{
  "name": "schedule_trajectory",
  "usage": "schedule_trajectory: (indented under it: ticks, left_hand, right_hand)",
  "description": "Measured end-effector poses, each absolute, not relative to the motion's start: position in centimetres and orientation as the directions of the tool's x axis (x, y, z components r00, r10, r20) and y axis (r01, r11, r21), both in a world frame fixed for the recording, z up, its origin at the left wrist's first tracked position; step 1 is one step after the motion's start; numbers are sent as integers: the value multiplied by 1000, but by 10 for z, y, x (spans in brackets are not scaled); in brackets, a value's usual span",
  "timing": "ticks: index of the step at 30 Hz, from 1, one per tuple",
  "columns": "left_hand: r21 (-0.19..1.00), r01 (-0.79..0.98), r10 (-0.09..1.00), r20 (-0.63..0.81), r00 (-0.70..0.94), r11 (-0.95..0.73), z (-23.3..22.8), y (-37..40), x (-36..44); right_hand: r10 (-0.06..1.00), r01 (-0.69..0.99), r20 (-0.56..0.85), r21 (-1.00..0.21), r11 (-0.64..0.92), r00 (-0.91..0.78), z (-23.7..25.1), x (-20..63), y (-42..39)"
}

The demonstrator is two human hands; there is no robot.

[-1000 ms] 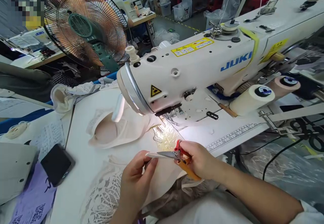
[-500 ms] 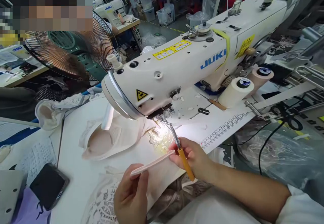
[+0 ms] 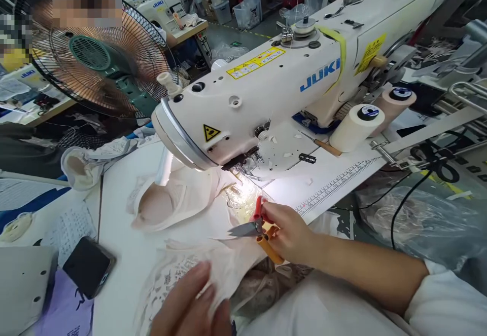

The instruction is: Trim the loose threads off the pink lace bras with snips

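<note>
My right hand is closed on a pair of scissors with one red and one orange handle. Their blades point left, slightly apart, over pale pink fabric with lace. My left hand, somewhat blurred, is low in the view above the lace end of that fabric, fingers apart and holding nothing. Whether it touches the cloth I cannot tell. Beyond the hands lies a pale bra cup piece on the white table, beside the lit needle area of the sewing machine.
Two thread cones stand at the right, near an awl and a razor blade. A black phone lies at the left. Behind it are more pale garments and a large fan, with a person beyond.
My left hand has let go of the fabric edge and moved down, its fingers spreading. My right hand has let go of the fabric, and the scissors have swung from pointing up to pointing left.
</note>
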State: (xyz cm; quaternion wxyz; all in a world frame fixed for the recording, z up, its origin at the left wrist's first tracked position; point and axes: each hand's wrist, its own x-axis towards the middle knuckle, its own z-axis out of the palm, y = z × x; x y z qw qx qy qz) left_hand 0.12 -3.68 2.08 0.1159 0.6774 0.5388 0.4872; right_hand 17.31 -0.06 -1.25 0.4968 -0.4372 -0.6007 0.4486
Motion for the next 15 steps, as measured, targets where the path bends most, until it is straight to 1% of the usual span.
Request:
schedule_trajectory:
  ticks: [1, 2, 3, 4, 5, 6, 8, 10, 13, 15]
  left_hand:
    - [574, 668, 838, 526, 142, -474, 24, -34, 3]
    - [468, 681, 809, 483, 336, -563, 27, -29, 5]
    - [378, 662, 756, 430, 494, -647, 30, -21, 6]
    - [330, 627, 708, 361, 607, -705, 32, -13, 6]
    - [312, 602, 677, 303, 670, -735, 33, -4, 6]
    - [318, 591, 667, 262, 697, -742, 34, 3, 6]
    - [400, 599, 705, 207, 678, -694, 35, 13, 5]
    - [538, 620, 786, 140, 602, -571, 35, 15, 4]
    - [749, 607, 911, -14, 413, -264, 35, 12, 1]
    - [849, 525, 954, -109, 278, -56, 36, 9, 1]
  right_hand:
    - [969, 79, 203, -973, 215, -141, -11, 174, -1]
    - [966, 67, 204, -974, 217, -158, -10, 174, -2]
    - [962, 44, 209, -975, 219, -177, -9, 174, -3]
    - [958, 20, 213, -975, 221, -194, -8, 175, -4]
    - [954, 4, 217, -975, 223, -208, -7, 175, -4]
    - [952, -8, 221, -975, 224, -214, -6, 176, -5]
    - [953, -40, 211, -978, 207, -220, -6, 178, -6]
    - [960, -77, 189, -981, 176, -208, -7, 178, -7]
    - [973, -119, 118, -988, 95, -198, -10, 177, -8]
    - [975, -138, 36, -990, 6, -217, -11, 174, -8]
